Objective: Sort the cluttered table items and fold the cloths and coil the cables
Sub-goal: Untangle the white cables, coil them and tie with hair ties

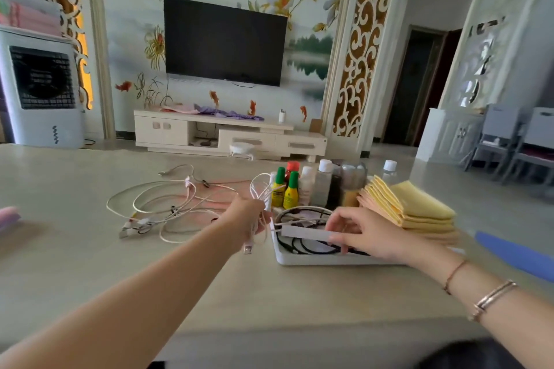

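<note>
My left hand point(250, 216) grips a coiled white cable point(260, 189), its USB plug point(247, 249) hanging below, just left of the white tray point(299, 260). My right hand point(362, 234) pinches a white strip point(302, 232) over the tray, which holds coiled black cables point(299, 244). A tangle of loose white and pink cables point(168, 207) lies on the table to the left. Folded yellow cloths point(416, 210) are stacked to the right of the tray.
Several bottles point(302, 186) stand behind the tray. A blue object point(515, 255) lies at the right, a pink thing point(9, 216) at the left edge. The beige table point(75, 249) stretches out in front; a TV and cabinet stand beyond.
</note>
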